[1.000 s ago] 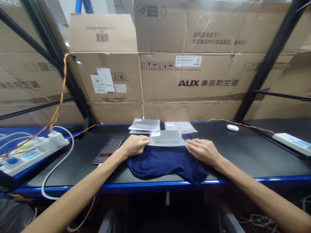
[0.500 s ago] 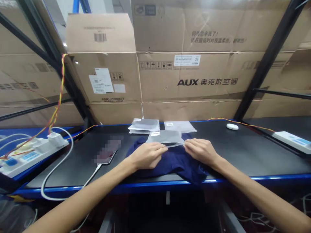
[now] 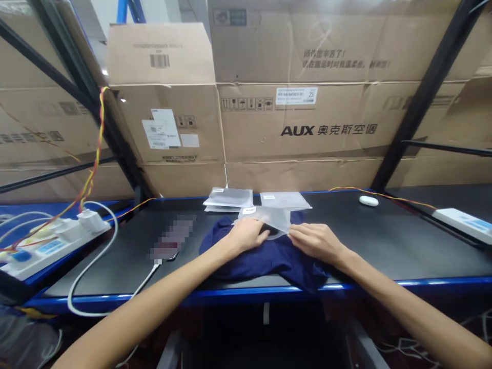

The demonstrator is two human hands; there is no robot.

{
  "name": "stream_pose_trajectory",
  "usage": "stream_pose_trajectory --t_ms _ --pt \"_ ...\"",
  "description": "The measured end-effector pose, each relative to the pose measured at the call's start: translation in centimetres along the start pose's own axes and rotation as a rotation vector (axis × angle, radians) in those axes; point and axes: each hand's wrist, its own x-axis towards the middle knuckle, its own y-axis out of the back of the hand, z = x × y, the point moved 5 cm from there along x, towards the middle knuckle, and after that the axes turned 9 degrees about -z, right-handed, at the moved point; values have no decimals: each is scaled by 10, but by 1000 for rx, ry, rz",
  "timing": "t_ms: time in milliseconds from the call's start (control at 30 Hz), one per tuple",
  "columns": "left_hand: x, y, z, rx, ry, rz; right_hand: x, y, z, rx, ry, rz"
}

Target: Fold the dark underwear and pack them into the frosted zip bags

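A translucent frosted plastic bag with a small white label sits raised over a dark blue cloth, its mouth parted towards me. My left hand is at the left of that mouth, thumb apart from the fingers. Its fingertips are partly hidden at the opening, where a dark patch shows. On the right, my right hand is closed, pinching the bag's right corner. Behind it lie a small stack of similar bags and another labelled bag.
A phone, partly blurred out, lies at left on a white charging cable. Power strips stand at left and right. A small white case rests at the back right. Large cardboard forms the back wall.
My left hand has moved forward and right to the bag's mouth, its thumb now spread. The bag's opening gapes wider and tilts down at the right. My right hand stays on the corner.
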Motion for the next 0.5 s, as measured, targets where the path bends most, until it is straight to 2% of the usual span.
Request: stream_pose_trajectory --t_ms 100,133,200,333,500 --pt "-1 -5 -6 55 112 -66 0 1 0 -22 3 34" --pt "-2 -5 -7 53 102 -80 0 1 1 -24 -3 50" --pt "-7 -3 -8 -7 12 -83 -1 1 3 -26 -22 69" --pt "-26 8 -11 -277 -229 -31 -2 0 7 -33 -60 57" --pt "-47 19 -24 -613 -248 35 -2 -5 9 -30 -83 -25"
